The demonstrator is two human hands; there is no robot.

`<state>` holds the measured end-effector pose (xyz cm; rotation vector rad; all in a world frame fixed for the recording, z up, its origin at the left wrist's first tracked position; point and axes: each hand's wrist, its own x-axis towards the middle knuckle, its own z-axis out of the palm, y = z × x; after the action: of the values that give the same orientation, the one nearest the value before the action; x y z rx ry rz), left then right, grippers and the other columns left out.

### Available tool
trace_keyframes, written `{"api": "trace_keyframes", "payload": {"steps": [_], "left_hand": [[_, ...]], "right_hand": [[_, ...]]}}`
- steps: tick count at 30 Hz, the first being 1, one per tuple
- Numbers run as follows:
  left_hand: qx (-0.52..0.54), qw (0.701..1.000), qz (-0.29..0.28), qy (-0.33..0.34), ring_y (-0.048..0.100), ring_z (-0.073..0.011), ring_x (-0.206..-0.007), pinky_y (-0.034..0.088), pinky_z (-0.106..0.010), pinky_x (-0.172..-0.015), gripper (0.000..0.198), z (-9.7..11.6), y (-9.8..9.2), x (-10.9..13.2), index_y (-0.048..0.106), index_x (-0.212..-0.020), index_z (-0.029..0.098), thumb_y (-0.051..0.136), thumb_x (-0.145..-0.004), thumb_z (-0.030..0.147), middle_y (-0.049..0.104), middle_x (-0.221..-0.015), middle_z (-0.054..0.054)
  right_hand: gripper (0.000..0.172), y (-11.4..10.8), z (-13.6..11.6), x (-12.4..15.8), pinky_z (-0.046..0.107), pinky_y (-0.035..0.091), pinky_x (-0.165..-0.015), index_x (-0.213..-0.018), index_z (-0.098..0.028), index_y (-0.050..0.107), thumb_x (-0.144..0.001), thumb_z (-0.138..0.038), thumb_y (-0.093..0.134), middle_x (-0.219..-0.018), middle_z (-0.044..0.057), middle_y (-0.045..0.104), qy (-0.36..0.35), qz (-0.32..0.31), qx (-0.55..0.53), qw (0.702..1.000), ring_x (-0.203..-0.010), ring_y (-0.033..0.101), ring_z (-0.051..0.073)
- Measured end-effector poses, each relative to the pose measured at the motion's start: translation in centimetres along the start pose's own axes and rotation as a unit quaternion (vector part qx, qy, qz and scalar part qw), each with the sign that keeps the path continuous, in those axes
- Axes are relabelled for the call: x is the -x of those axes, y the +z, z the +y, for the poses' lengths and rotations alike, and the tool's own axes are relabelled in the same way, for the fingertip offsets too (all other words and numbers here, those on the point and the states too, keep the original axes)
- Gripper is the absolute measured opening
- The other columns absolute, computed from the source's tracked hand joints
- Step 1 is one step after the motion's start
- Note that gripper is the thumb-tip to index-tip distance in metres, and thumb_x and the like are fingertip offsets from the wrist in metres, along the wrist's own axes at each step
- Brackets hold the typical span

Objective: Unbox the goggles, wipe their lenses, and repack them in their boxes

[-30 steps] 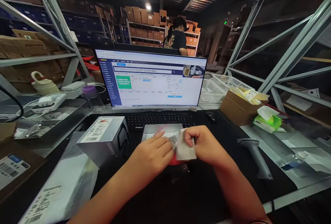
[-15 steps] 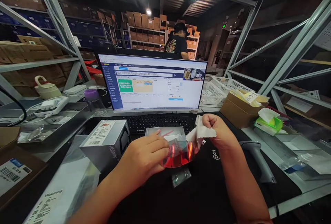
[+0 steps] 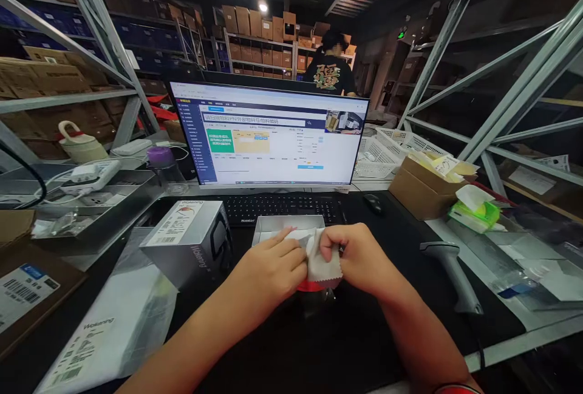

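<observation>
Cloth: white cloth (image 3: 324, 265), frame centre, stretched left-to-right between both hands, over a red-tinted piece (image 3: 314, 285).
Right hand (image 3: 357, 257): clenched on the cloth's right edge, the firmer hold.
Left hand (image 3: 273, 268): fingers against its left side; grip hidden.
Behind: open box (image 3: 288, 224), keyboard (image 3: 285, 207).

Right of the right hand (image 3: 355, 257), bare tabletop (image 3: 401, 242) runs free up to the scanner (image 3: 450, 272). Near the left hand (image 3: 271, 266) a grey box (image 3: 189, 242) blocks that side. Behind both, a small open box (image 3: 286, 224), keyboard (image 3: 282, 207) and monitor (image 3: 271, 136) close the way.
</observation>
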<state>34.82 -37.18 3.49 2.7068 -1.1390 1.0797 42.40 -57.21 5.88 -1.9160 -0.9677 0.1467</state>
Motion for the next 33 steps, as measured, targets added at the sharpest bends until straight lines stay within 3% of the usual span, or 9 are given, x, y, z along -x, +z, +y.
{"api": "trace_keyframes", "payload": {"steps": [6, 10, 14, 20, 23, 27, 30, 33], "left_hand": [[-0.021, 1.000, 0.024, 0.001, 0.067, -0.0171, -0.091, 0.046, -0.044, -0.111, 0.021, -0.3, -1.5, -0.3, 0.067, -0.093, 0.016, 0.047, -0.099, 0.015, 0.071, -0.086, -0.001], [-0.023, 0.999, 0.044, -0.009, 0.066, -0.0185, -0.096, 0.043, -0.046, -0.113, 0.017, -1.0, -2.1, 0.2, 0.068, -0.095, 0.016, 0.051, -0.098, 0.015, 0.073, -0.091, -0.002], [0.026, 0.999, 0.029, -0.037, 0.066, -0.0178, -0.096, 0.040, -0.045, -0.115, 0.011, -1.6, -2.5, 0.6, 0.066, -0.095, 0.017, 0.057, -0.096, 0.021, 0.073, -0.098, -0.002], [0.075, 0.993, 0.035, -0.082, 0.066, -0.0139, -0.087, 0.042, -0.042, -0.113, 0.007, -1.7, -2.2, 0.7, 0.063, -0.090, 0.019, 0.064, -0.093, 0.024, 0.071, -0.094, 0.000], [0.077, 0.994, 0.016, -0.078, 0.066, -0.0144, -0.086, 0.043, -0.044, -0.113, 0.005, -1.8, -2.0, 0.7, 0.063, -0.088, 0.018, 0.061, -0.093, 0.020, 0.071, -0.092, 0.000], [0.063, 0.996, -0.011, -0.057, 0.067, -0.0163, -0.089, 0.044, -0.045, -0.113, 0.008, -1.3, -1.5, 0.4, 0.064, -0.089, 0.018, 0.058, -0.094, 0.020, 0.072, -0.093, -0.002], [0.031, 0.999, -0.016, -0.014, 0.067, -0.0173, -0.088, 0.050, -0.043, -0.108, 0.017, -0.5, -0.1, 0.1, 0.065, -0.090, 0.018, 0.050, -0.098, 0.019, 0.071, -0.087, -0.003], [-0.007, 0.999, 0.014, 0.038, 0.067, -0.0175, -0.081, 0.054, -0.041, -0.102, 0.019, 0.3, 1.5, -0.1, 0.065, -0.087, 0.016, 0.049, -0.097, 0.013, 0.069, -0.078, -0.002]], "right_hand": [[0.017, -0.7, 0.8, -0.7, 0.019, 0.031, -0.052, -0.058, -0.017, 0.053, -0.060, -0.001, 0.059, -0.060, -0.005, 0.054, 0.026, 0.004, -0.140, 0.990, -0.058, 0.042, 0.008], [0.019, -1.9, 1.5, -1.1, 0.018, 0.032, -0.050, -0.056, -0.017, 0.050, -0.058, -0.004, 0.063, -0.060, -0.005, 0.055, 0.039, 0.013, -0.206, 0.978, -0.055, 0.045, 0.008], [0.026, -3.5, 2.1, -1.5, 0.019, 0.037, -0.047, -0.057, -0.019, 0.048, -0.059, -0.008, 0.073, -0.057, -0.003, 0.058, 0.057, -0.006, -0.264, 0.963, -0.050, 0.052, 0.010], [0.039, -4.6, 2.1, -1.8, 0.022, 0.043, -0.048, -0.064, -0.021, 0.047, -0.059, -0.016, 0.086, -0.062, -0.002, 0.063, 0.028, 0.073, -0.294, 0.953, -0.052, 0.060, 0.015], [0.036, -4.5, 1.8, -1.4, 0.020, 0.041, -0.053, -0.070, -0.021, 0.046, -0.065, -0.013, 0.081, -0.068, -0.003, 0.062, 0.002, 0.041, -0.263, 0.964, -0.058, 0.057, 0.012], [0.025, -3.8, 1.8, -1.1, 0.019, 0.032, -0.055, -0.066, -0.020, 0.044, -0.069, -0.003, 0.063, -0.065, -0.006, 0.052, -0.027, -0.081, -0.089, 0.992, -0.060, 0.045, 0.009], [0.024, -2.6, 1.7, -1.0, 0.020, 0.026, -0.056, -0.065, -0.019, 0.042, -0.066, 0.002, 0.052, -0.062, -0.008, 0.042, -0.073, -0.143, 0.031, 0.987, -0.060, 0.036, 0.008], [0.023, -1.3, 1.1, -1.0, 0.021, 0.023, -0.055, -0.068, -0.020, 0.041, -0.067, 0.001, 0.050, -0.061, -0.009, 0.041, -0.084, -0.170, 0.075, 0.979, -0.059, 0.033, 0.008]]}}
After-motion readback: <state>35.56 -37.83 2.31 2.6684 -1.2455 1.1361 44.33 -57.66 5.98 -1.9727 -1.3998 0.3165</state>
